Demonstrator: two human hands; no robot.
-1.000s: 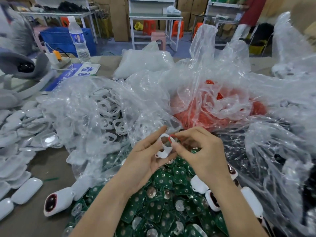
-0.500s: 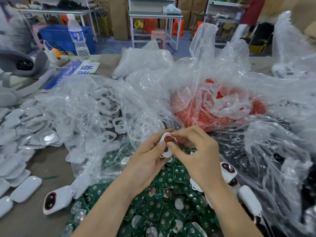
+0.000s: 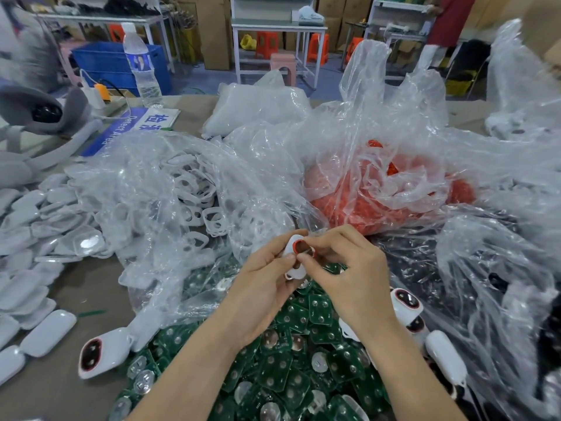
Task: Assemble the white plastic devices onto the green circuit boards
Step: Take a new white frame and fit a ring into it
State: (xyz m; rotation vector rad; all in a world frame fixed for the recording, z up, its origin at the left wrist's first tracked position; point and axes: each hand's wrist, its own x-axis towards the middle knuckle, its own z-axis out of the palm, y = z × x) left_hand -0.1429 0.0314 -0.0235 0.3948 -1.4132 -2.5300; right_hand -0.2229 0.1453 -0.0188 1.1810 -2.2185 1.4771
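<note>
My left hand (image 3: 267, 281) grips a small white plastic shell (image 3: 294, 259) from its left side, thumb on the front. A red ring (image 3: 300, 247) sits in the shell's upper opening, and my right hand (image 3: 346, 268) pinches it there with thumb and forefinger. Both hands hover over a heap of green circuit boards (image 3: 291, 378) with round metal domes. Assembled white devices with red-rimmed dark windows lie at the left (image 3: 100, 350) and right (image 3: 406, 302) of the heap.
A clear bag of white frames (image 3: 188, 189) lies at centre left, a bag of red rings (image 3: 379, 192) behind my hands. White covers (image 3: 27, 238) are piled at the far left. A water bottle (image 3: 141, 65) stands at the back. Crumpled plastic fills the right side.
The white shell has turned in my left hand and moved slightly up. The red ring, held at the shell's edge before, now sits in its upper opening under my right fingers.
</note>
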